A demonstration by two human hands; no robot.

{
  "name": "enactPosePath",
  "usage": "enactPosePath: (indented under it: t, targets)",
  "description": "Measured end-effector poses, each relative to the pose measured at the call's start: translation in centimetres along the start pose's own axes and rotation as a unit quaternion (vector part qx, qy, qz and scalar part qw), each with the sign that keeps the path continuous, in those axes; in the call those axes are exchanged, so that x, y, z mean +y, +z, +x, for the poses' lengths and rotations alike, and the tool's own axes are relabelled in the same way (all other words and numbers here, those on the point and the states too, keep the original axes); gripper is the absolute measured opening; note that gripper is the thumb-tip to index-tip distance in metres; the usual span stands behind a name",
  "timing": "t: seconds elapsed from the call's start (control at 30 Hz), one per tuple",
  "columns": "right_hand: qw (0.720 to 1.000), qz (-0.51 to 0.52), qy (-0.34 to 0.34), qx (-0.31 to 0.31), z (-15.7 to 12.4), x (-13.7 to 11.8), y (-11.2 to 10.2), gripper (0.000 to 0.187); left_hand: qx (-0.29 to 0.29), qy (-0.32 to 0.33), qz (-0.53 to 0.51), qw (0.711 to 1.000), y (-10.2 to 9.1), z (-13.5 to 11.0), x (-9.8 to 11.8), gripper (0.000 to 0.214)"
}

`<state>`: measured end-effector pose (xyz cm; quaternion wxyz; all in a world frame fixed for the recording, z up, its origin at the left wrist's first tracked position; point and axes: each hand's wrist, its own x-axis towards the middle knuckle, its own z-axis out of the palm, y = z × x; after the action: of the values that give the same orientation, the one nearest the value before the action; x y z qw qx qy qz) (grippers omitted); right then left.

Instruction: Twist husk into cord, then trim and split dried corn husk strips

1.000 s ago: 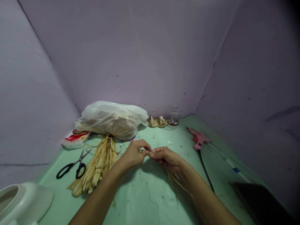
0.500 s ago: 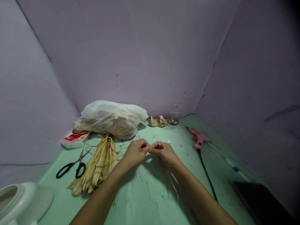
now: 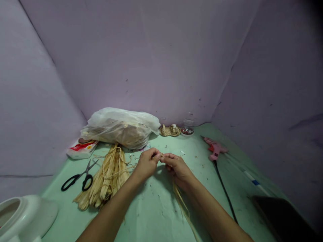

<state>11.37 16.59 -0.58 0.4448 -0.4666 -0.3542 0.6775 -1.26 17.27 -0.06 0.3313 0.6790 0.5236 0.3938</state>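
Both hands meet above the middle of the green tabletop, fingertips almost touching. My left hand (image 3: 147,163) is closed in a pinch on the end of a dried fibre strand (image 3: 182,205). Across from it, my right hand (image 3: 178,167) pinches the same strand, its thumb and forefinger near the left fingertips. The strand's long pale tails hang below the right hand towards the front edge. Most of the part between the fingers is hidden. Left of my left forearm lies a tied bundle of dried husk strips (image 3: 108,178), with black-handled scissors (image 3: 80,175) beside it.
A stuffed white plastic bag (image 3: 121,127) stands at the back, near a woven piece (image 3: 169,130) and a small tub of beads (image 3: 187,131). A pink glue gun (image 3: 215,149) lies right, a dark flat object (image 3: 280,215) nearer. Front left are a white ceramic vessel (image 3: 37,215) and a red-and-white packet (image 3: 82,150).
The right hand has turned slightly and its fingers have shifted at the pinch. More of the strand's tails now shows below it. The left hand has barely moved.
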Motion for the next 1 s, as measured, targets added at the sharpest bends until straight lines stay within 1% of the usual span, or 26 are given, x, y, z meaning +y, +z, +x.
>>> enactPosePath:
  t: [0.1, 0.23, 0.33, 0.37, 0.43, 0.5, 0.57, 0.6, 0.63, 0.7, 0.77, 0.83, 0.9, 1.0]
  targets:
    - [1.0, 0.005, -0.008, -0.019, 0.1, 0.2, -0.1, 0.023, 0.023, -0.011, 0.019, 0.999, 0.0, 0.0, 0.2, 0.014]
    - [0.996, 0.015, -0.053, -0.064, 0.2, 0.7, -0.4, 0.023, 0.014, -0.024, 0.008, 1.0, 0.0, 0.1, 0.4, 0.015]
    - [0.994, 0.037, -0.051, -0.085, 0.0, 0.6, -0.3, 0.025, 0.028, -0.027, 0.018, 0.999, 0.2, -0.1, 0.1, 0.012]
    - [0.994, 0.046, -0.045, -0.088, -0.1, 0.5, -0.2, 0.025, 0.038, -0.015, 0.033, 0.999, 0.3, -0.3, 0.1, 0.009]
    - [0.995, 0.063, -0.034, -0.072, -0.2, 0.1, -0.1, 0.026, 0.053, 0.038, 0.081, 0.995, 0.3, -0.7, -0.1, 0.007]
    - [0.997, 0.069, -0.025, -0.03, -0.1, -0.1, 0.0, 0.026, 0.094, 0.109, 0.125, 0.982, 0.0, -1.0, 0.1, 0.011]
    - [0.998, 0.065, -0.017, 0.014, 0.2, 0.0, -0.1, 0.025, 0.145, 0.165, 0.139, 0.966, -0.4, -1.1, 0.4, 0.014]
    - [0.998, 0.062, -0.014, 0.029, 0.4, 0.1, -0.1, 0.024, 0.156, 0.188, 0.143, 0.959, -0.7, -1.0, 0.6, 0.014]
    - [0.998, 0.057, -0.013, 0.039, 0.5, 0.3, -0.2, 0.024, 0.151, 0.211, 0.153, 0.953, -0.9, -1.0, 0.8, 0.015]
    - [0.997, 0.047, -0.021, 0.05, 0.8, 0.7, -0.2, 0.023, 0.108, 0.245, 0.202, 0.942, -1.1, -0.9, 1.0, 0.016]
    - [0.997, 0.035, -0.032, 0.053, 0.9, 0.9, -0.1, 0.023, 0.077, 0.252, 0.265, 0.928, -1.0, -0.9, 1.0, 0.019]
    - [0.998, 0.023, -0.044, 0.05, 0.8, 0.9, 0.1, 0.023, 0.066, 0.243, 0.313, 0.916, -0.9, -1.0, 1.0, 0.021]
    - [0.997, 0.012, -0.058, 0.044, 0.6, 0.7, 0.2, 0.023, 0.067, 0.226, 0.341, 0.91, -0.8, -1.1, 1.2, 0.021]
    - [0.996, -0.006, -0.083, 0.043, 0.3, 0.4, 0.3, 0.022, 0.069, 0.195, 0.351, 0.913, -0.9, -1.2, 1.6, 0.021]
